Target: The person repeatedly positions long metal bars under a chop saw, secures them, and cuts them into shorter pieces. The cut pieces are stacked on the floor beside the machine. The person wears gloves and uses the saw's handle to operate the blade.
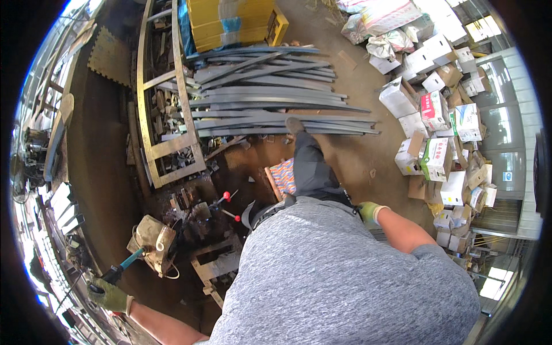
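Observation:
At the lower left, my left hand [109, 296] wears a green-yellow work glove. Its fingers are closed round the black end of a slim teal-and-black tool [127, 262], whose exact kind I cannot make out. The tool's teal end reaches toward a dirty tan container [155, 244] with a thin looped handle; whether they touch is unclear. My right hand [371, 213], gloved alike, is beside my right hip, its fingers mostly hidden by my body. Near the container is a dark machine [198, 211] with red ball knobs [226, 196] on its levers.
Long grey metal bars [276, 98] lie piled ahead, my foot beside them. A metal frame [144, 115] stands left of the pile, with a yellow cabinet [230, 23] behind. Cardboard boxes [440, 158] and sacks [379, 17] heap along the right. A patterned cushion [282, 177] lies near my leg.

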Tool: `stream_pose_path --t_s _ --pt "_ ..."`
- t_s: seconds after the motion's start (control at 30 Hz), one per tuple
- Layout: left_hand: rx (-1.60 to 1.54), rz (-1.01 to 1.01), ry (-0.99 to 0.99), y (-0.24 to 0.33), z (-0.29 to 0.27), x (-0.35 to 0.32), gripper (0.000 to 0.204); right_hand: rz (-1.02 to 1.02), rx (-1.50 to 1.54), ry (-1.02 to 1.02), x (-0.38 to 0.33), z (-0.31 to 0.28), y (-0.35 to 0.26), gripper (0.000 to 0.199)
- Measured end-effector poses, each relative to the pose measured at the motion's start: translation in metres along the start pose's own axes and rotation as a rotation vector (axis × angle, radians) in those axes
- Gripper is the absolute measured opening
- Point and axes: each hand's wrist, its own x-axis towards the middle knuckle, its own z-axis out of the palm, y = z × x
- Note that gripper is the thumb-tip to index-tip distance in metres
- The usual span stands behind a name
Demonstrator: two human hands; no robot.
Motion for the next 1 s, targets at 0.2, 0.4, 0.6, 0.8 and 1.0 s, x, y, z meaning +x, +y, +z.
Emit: stream_pose_path --t_s 0.2,0.4,0.6,0.8,1.0 --pt "0.141 0.0 0.037 -0.005 0.006 0.0 0.056 0.057 0.193 0.077 0.007 -0.005 0.025 0.046" --pt "0.236 -0.026 0.007 -0.006 0.007 0.004 0.057 -0.05 0.134 0.056 0.027 -0.026 0.05 0.044" --pt "0.238 -0.023 0.141 0.062 -0.008 0.012 0.055 -0.067 0.098 0.011 0.059 -0.048 0.095 0.044" --pt "0.235 0.023 0.218 0.243 -0.018 -0.026 0.055 -0.229 0.038 -0.073 0.163 -0.053 0.179 0.053" --pt "0.241 0.03 -0.226 0.511 -0.011 -0.145 0.054 -0.038 -0.011 -0.21 0.306 -0.107 0.305 0.059"
